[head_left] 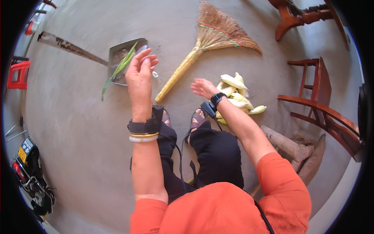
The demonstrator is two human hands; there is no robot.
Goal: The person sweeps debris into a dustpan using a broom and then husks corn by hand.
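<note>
My left hand is raised near the dustpan, its fingers loosely bent and apart, holding nothing that I can see. Just left of it, long green leaves slant across the dustpan; whether they rest on it or hang above it, I cannot tell. Inside the pan, some light scraps are partly hidden by leaves and hand. My right hand hovers open with fingers stretched out, beside a pile of pale corn cobs on the floor. Between and beyond both hands lies a straw broom, handle toward my feet.
The dustpan's long handle reaches to the far left. Wooden chairs stand at the right, with brown sacking or cloth nearer me. A red plastic stool and a dark vehicle-like object are at the left edge.
</note>
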